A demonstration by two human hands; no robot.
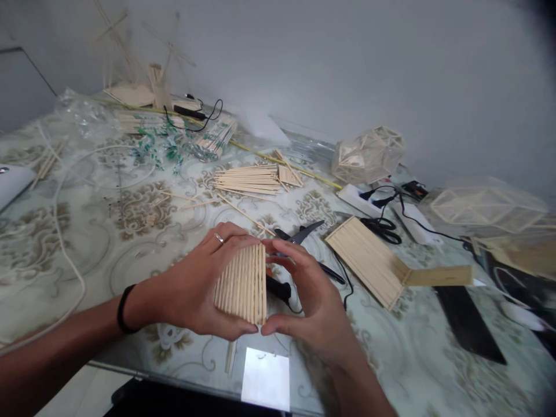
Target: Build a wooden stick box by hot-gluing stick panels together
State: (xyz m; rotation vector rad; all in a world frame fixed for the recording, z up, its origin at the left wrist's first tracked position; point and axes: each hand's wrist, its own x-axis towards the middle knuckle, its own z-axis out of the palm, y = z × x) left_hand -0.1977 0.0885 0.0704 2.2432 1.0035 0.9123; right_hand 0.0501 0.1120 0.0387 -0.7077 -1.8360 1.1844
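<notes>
A small flat panel of glued bamboo sticks (pixel 241 284) is held upright above the table between both hands. My left hand (pixel 191 289), with a ring and a black wristband, is closed around its left side. My right hand (pixel 308 298) pinches the panel's right edge with thumb below and fingers above. Just behind the panel lies a black glue gun (pixel 278 288) with its cord.
A larger L-shaped stick panel (pixel 373 260) lies to the right, with black scissors (pixel 299 234) beside it. A loose stick bundle (pixel 252 179) sits further back. Stick-frame polyhedra (pixel 369 153), a white power strip (pixel 360 200) and cables (pixel 412 223) crowd the right. The glass table's edge (pixel 182 382) is near.
</notes>
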